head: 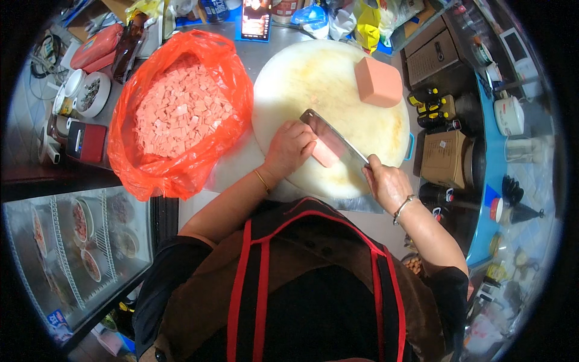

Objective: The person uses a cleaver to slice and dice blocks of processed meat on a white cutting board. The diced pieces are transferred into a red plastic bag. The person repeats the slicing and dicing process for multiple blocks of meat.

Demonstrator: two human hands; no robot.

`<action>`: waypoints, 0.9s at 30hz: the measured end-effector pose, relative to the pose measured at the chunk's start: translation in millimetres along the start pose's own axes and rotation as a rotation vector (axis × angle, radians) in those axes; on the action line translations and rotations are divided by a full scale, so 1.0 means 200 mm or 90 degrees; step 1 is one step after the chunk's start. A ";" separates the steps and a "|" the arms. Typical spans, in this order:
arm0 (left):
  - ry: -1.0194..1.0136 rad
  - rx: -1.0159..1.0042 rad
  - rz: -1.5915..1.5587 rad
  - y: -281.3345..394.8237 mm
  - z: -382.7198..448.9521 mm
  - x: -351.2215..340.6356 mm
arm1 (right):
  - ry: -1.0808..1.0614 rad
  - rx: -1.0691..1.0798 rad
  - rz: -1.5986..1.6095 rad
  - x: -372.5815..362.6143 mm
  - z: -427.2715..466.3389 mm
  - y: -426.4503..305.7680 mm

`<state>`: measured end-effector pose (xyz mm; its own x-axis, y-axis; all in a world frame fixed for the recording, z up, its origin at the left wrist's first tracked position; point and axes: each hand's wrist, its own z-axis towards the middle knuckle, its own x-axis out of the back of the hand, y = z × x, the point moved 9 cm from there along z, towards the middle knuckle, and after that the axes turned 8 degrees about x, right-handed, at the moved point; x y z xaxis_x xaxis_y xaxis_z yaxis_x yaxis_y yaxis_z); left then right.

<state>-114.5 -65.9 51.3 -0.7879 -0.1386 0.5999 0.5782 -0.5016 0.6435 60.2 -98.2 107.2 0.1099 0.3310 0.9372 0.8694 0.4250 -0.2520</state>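
Note:
My right hand (390, 183) grips the handle of a cleaver (337, 138), whose broad blade slants up and left across a round, stained cutting board (289, 77). Against the blade's left side lies a pink slab of luncheon meat (324, 154). The curled fingers of my left hand (291, 145) press on this slab close to the blade; they hide its upper end. A larger block of the same meat (379, 82) rests at the board's upper right. Left of the board, an open red plastic bag (237, 72) holds a heap of small diced meat pieces (181, 108).
A phone (256, 20) stands upright behind the board, near several bags (366, 27). Packaged meat (96, 47), a white bowl (92, 94) and a dark red box (87, 141) sit left of the red bag. Cardboard boxes (443, 158) and bottles (427, 107) line the right side.

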 end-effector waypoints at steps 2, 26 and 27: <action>-0.012 0.010 0.003 -0.01 -0.01 -0.01 | -0.030 -0.005 -0.003 -0.02 0.01 0.00; -0.157 0.185 -0.260 -0.30 0.12 -0.08 | 0.052 0.024 -0.010 -0.18 0.06 0.02; -0.158 0.178 -0.230 -0.30 0.13 -0.07 | 0.065 0.033 -0.017 -0.17 0.07 0.02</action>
<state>-132.8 -12.3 16.8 -0.8935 0.2248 0.3887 0.3395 -0.2281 0.9125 52.8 -96.4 70.6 0.1377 0.2321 0.9629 0.8473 0.4759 -0.2359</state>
